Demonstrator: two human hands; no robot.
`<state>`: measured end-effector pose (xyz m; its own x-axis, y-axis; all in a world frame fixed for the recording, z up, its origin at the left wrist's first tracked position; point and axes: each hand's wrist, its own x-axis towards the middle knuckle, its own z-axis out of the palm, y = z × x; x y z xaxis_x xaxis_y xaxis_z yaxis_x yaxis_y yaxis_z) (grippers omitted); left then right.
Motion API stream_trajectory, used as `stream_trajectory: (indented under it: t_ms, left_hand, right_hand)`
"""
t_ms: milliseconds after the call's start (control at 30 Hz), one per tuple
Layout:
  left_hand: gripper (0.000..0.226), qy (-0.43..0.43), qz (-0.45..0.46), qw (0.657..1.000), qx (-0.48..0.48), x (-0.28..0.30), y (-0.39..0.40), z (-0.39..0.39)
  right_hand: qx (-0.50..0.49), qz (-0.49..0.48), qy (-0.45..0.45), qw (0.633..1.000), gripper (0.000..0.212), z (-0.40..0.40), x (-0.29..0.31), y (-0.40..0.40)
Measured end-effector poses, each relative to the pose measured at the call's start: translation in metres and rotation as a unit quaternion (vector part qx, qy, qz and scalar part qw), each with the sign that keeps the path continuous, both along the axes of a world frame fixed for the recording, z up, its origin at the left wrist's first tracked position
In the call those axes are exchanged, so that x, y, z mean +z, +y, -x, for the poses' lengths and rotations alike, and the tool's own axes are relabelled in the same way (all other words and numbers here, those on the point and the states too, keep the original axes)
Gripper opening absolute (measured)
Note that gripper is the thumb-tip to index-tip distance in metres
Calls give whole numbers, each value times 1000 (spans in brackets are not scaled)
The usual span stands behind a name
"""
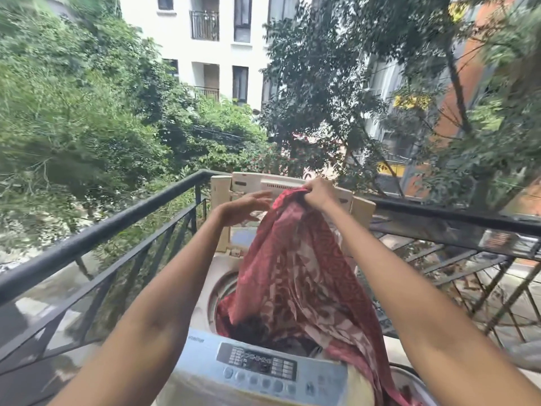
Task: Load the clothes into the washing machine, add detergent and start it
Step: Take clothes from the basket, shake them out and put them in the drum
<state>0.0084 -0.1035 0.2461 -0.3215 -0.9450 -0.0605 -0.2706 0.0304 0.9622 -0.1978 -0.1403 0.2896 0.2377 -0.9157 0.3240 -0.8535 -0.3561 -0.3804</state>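
Observation:
A top-loading washing machine (205, 291) stands before me on a balcony, its lid (222, 200) raised upright at the back. My right hand (317, 191) is shut on the top of a long red and white patterned cloth (295, 276), held high above the drum. The cloth hangs down, part of it inside the drum and part trailing over the machine's right front edge. My left hand (244, 208) hovers just left of the cloth's top, fingers spread, holding nothing. Dark clothes (251, 329) lie in the drum. The control panel (257, 366) faces me at the front.
A black metal railing (96, 232) runs along the balcony's left side and behind the machine to the right (456, 218). Trees and white buildings fill the background. A round tub rim (409, 376) shows at the lower right beside the machine.

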Motion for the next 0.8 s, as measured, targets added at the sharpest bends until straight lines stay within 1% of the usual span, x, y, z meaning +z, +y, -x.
stream_trajectory:
  t_ms: [33, 100, 167, 233, 300, 333, 367, 433, 500, 533, 567, 633, 667, 733, 800]
  left_hand:
    - [64, 25, 27, 999, 15, 5, -1, 9]
    - [58, 35, 75, 995, 46, 8, -4, 26]
    - [48, -15, 112, 992, 53, 2, -12, 43]
    - [32, -60, 137, 988, 50, -10, -21, 58]
    - [23, -74, 160, 981, 77, -23, -29, 67]
    - [24, -75, 171, 978, 97, -28, -33, 70]
    - [26, -69, 184, 974, 114, -33, -34, 73]
    - [32, -47, 210, 962, 166, -39, -37, 78]
    - [27, 9, 219, 951, 219, -37, -38, 83]
    - [24, 47, 217, 946, 237, -32, -39, 83]
    - [24, 86, 213, 941, 248, -27, -40, 83]
    - [23, 146, 204, 932, 262, -15, -42, 79]
    - [22, 159, 203, 928, 267, -9, -42, 76]
    - [20, 171, 210, 923, 272, -3, -43, 68]
    - [19, 166, 210, 919, 291, -5, -44, 55]
  right_hand:
    - [0, -5, 1, 1000, 16, 0, -4, 0]
    - [-4, -5, 5, 1000, 18, 0, -11, 2]
    - [-9, -1, 5, 1000, 17, 3, -17, 5]
    - [-11, -2, -2, 1000, 17, 9, -27, 5]
    - [-3, -11, -4, 1000, 20, 18, -36, 6]
    - [11, -27, -6, 1000, 23, 24, -41, 5]
    - [34, -46, -11, 998, 30, 31, -47, 3]
    - [81, -91, -15, 993, 59, 48, -58, 0]
    - [108, -151, -17, 983, 88, 65, -71, 3]
    - [121, -180, -12, 976, 94, 72, -79, 6]
    - [123, -205, -12, 971, 93, 78, -91, 10]
    - [57, -207, 5, 977, 77, 88, -121, 17]
    - [12, -199, 12, 980, 63, 90, -131, 20]
    - [-38, -175, 6, 984, 36, 93, -141, 20]
    - [-58, -165, -32, 984, 21, 95, -122, 20]
